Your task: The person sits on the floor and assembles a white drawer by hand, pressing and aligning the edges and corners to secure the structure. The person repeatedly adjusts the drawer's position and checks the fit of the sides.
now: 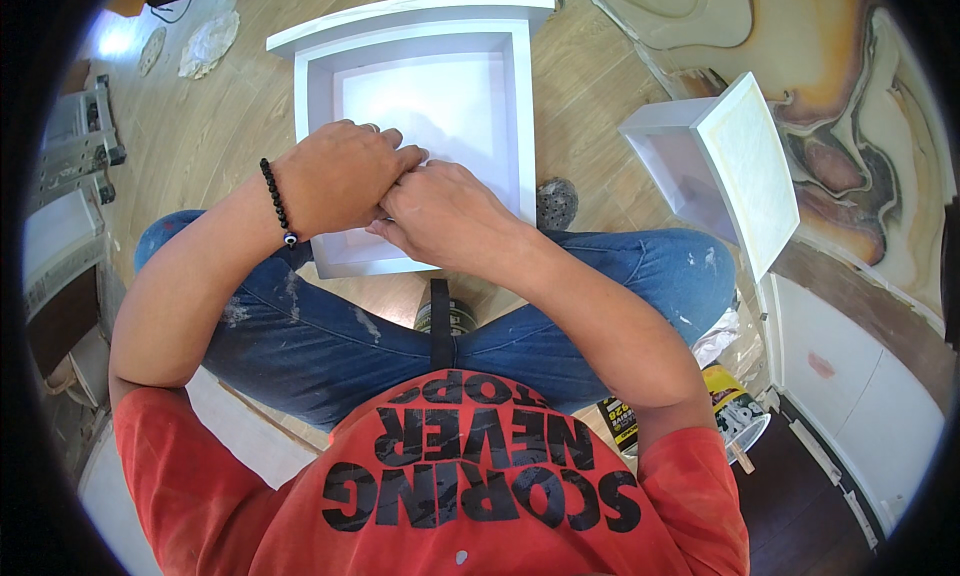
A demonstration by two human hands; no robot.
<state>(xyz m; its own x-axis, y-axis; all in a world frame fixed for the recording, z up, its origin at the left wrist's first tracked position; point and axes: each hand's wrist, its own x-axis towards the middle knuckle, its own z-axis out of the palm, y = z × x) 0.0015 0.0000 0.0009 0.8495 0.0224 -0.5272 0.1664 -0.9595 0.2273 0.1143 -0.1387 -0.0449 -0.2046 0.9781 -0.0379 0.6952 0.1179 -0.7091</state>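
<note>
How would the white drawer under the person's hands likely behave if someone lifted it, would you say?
The white drawer would probably stay stiff, its walls joined into a box. It may feel heavier at the far end, where a wider panel sits.

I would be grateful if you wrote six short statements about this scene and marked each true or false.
1. The person's left hand and right hand meet over the white, open-topped rectangular drawer. True.
2. The right wrist wears a watch. False: a bracelet of round black beads circles the left wrist instead.
3. A second white drawer is at the person's right. True.
4. The person's clothing is spotless. False: the blue denim jeans show whitish smudges.
5. A cylindrical yellow-and-black can is near the right elbow. True.
6. Red carpet surrounds the first drawer. False: light-brown wood-look flooring does.
</note>
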